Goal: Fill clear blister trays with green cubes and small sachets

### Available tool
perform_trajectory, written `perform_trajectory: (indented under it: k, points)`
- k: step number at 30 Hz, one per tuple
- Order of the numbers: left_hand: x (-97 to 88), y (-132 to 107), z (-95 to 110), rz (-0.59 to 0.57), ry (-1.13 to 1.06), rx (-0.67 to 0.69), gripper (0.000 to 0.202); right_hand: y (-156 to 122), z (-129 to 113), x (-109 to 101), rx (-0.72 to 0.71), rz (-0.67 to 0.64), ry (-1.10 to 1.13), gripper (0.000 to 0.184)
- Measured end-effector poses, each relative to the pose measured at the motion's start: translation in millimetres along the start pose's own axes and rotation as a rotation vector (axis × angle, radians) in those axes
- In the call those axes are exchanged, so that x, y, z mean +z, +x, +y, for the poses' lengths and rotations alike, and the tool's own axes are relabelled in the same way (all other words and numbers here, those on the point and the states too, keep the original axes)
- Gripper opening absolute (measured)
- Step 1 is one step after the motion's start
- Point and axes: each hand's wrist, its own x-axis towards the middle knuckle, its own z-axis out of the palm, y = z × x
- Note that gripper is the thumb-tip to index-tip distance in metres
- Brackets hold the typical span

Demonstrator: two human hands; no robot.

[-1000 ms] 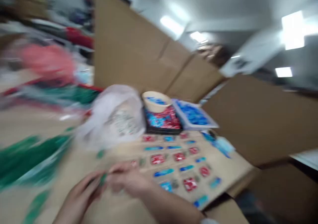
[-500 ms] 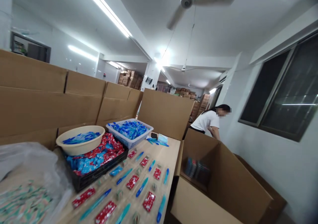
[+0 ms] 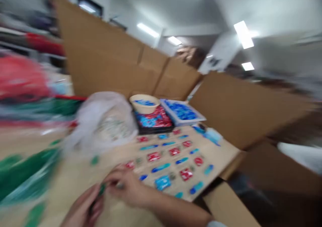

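Note:
The view is smeared by motion. My left hand (image 3: pixel 83 208) and my right hand (image 3: pixel 123 185) meet low over the tan table (image 3: pixel 75 176), fingers pinched on a small green packet (image 3: pixel 102 189). Just right of them lie rows of small red packets (image 3: pixel 154 156) and blue packets (image 3: pixel 161 167) laid out on the tabletop.
A clear plastic bag (image 3: pixel 103 123), a cream bowl (image 3: pixel 144 104), a black tray of red and blue packets (image 3: pixel 153 121) and a white basket of blue packets (image 3: pixel 181 111) stand behind. Cardboard walls (image 3: pixel 105 62) ring the table. An open carton (image 3: pixel 226 207) sits at the right. Green packets (image 3: pixel 22 173) lie left.
The head swung up to the room and a person at a carton, then back down. Both hands are again in view at the table, still pinched together.

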Motion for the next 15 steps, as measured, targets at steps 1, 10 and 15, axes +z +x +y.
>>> perform_trajectory:
  k: [1,10,15]
  points:
    - [-11.2,-10.6,-4.9,-0.003,-0.065,0.005,0.031,2.1,15.9,10.4,-0.004,-0.024,0.035,0.014]
    - [-36.0,-22.6,-5.4,0.196,-0.389,0.144,0.014,52.5,90.6,39.6,-0.09,-0.007,-0.089,0.016]
    - [-48.3,-12.3,0.9,0.285,-0.343,0.146,0.021,102.1,113.0,30.9,-0.214,-0.154,-0.63,0.02]
